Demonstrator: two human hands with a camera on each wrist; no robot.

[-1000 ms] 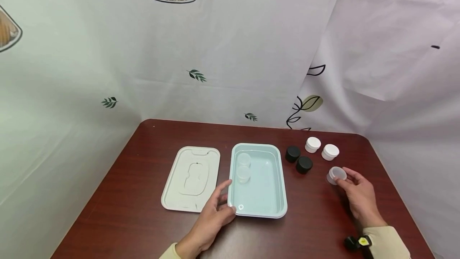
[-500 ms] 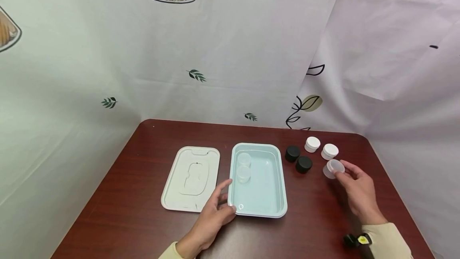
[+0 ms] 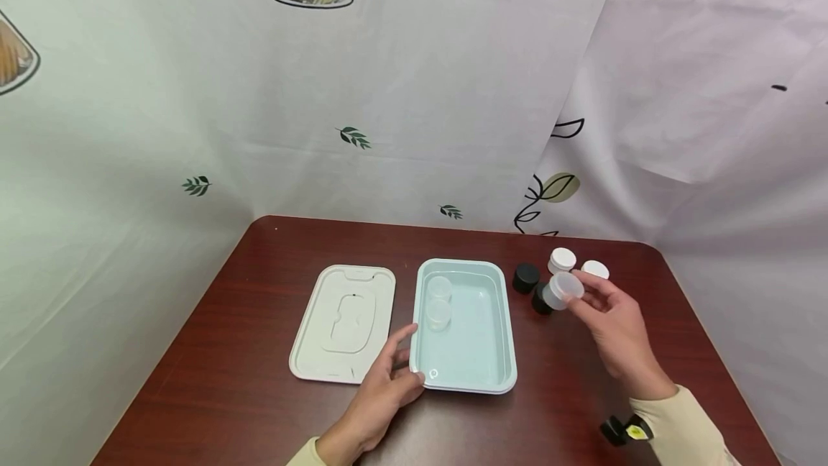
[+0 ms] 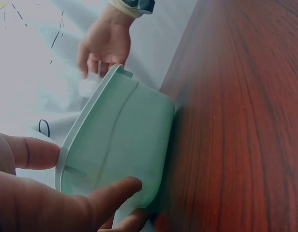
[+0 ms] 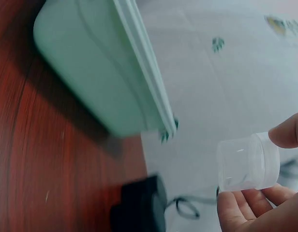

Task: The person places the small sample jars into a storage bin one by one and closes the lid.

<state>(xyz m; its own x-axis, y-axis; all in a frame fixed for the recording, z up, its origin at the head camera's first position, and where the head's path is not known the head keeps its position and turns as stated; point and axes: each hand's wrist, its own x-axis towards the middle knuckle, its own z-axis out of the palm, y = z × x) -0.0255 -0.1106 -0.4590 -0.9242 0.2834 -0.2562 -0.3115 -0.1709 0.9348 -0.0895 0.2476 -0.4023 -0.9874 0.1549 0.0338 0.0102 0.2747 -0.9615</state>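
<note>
My right hand (image 3: 614, 326) holds a small translucent jar (image 3: 561, 290) between thumb and fingers, raised over the table to the right of a pale blue-green plastic tub (image 3: 481, 344). In the right wrist view, the jar (image 5: 248, 162) is tilted on its side, with the thumb at its ribbed top end. My left hand (image 3: 382, 398) grips the tub's near-left corner. The left wrist view has that thumb and fingers against the rim and outer wall of the tub (image 4: 125, 140). Two similar translucent jars (image 3: 438, 313) stand inside along its left side.
Left of the tub lies a flat white lid (image 3: 313, 358). Two black jars (image 3: 526, 277) stand right of the tub, one partly hidden behind the held jar. Two white jars (image 3: 562, 259) are behind them, near the table's back edge. A patterned cloth (image 3: 414, 92) hangs behind.
My right hand has lifted the translucent jar and carried it left toward the tub, now overlapping a black jar in the head view. The left hand and tub have stayed put.
</note>
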